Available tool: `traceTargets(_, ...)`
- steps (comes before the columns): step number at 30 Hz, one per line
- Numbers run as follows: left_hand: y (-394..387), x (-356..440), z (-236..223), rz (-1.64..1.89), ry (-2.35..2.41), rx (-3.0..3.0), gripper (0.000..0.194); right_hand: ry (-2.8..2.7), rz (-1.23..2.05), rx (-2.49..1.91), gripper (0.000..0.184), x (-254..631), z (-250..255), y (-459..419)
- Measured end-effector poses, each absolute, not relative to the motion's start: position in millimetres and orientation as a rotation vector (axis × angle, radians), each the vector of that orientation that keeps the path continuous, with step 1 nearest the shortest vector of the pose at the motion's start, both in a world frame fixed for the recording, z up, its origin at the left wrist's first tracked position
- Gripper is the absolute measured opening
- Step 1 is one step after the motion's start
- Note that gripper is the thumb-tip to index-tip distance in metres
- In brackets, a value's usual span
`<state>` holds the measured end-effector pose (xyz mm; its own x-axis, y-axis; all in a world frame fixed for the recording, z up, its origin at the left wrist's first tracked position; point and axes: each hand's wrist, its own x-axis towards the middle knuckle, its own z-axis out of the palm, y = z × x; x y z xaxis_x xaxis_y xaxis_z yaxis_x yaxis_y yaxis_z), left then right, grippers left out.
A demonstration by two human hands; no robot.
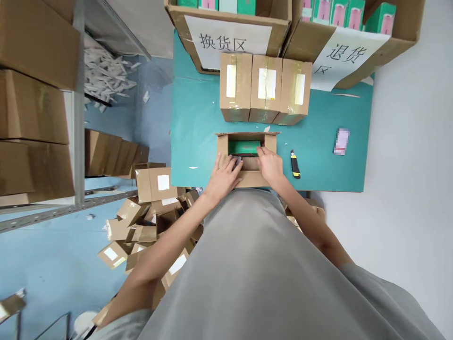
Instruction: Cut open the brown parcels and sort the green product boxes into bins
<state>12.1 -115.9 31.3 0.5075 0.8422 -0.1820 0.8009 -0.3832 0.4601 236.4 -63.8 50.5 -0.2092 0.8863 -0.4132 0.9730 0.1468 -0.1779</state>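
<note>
An opened cardboard box (250, 179) stands at the table's front edge, right before me. In it lies a green box (244, 147), long side across. My right hand (270, 166) reaches over the cardboard box's right side, its bent fingers closed on the right end of the green box. Over the left front of the cardboard box lies my left hand (225, 176), fingers apart, with the fingertips reaching inside. A small greyish thing by those fingertips is mostly hidden. To the right, a yellow-and-black utility knife (295, 164) rests on the green table (318, 141).
Behind stand three taped cartons (266, 89) in a row. Two large labelled cartons (226, 33) at the back hold green-and-pink boxes. A blurred pinkish item (341, 141) lies at the right. Cartons (152, 184) pile up on the floor at left, beside a shelf (79, 118).
</note>
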Motion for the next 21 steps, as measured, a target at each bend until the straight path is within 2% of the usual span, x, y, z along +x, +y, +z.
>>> traceTargets(3, -121.2, -5.4, 46.5, 0.251, 1.528, 2.100, 0.066, 2.147, -0.602, 2.008, 0.053, 268.2, 65.1, -77.7)
traceTargets(7, -118.0, -23.0, 44.4, 0.309, 1.661, 1.929, 0.064, 2.019, -0.592, 2.174, 0.048, 293.7, 68.2, -91.4)
traceTargets(14, -94.9, -0.1, 29.0, 0.189, 1.513, 2.019, 0.046, 2.011, -0.615, 2.022, 0.035, 260.8, 70.9, -93.0)
traceTargets(16, -87.6, 10.4, 26.8, 0.090, 1.497, 2.031, 0.041, 1.993, -0.629, 1.961, 0.038, 246.1, 72.3, -90.6)
traceTargets(18, -81.0, 17.4, 24.5, 0.015, 1.528, 2.036, 0.049, 2.001, -0.650, 1.898, 0.045, 234.8, 70.5, -87.6)
traceTargets(21, -70.1, 20.6, 18.3, -0.011, 1.587, 2.049, 0.079, 2.056, -0.661, 1.841, 0.053, 223.3, 59.7, -78.4)
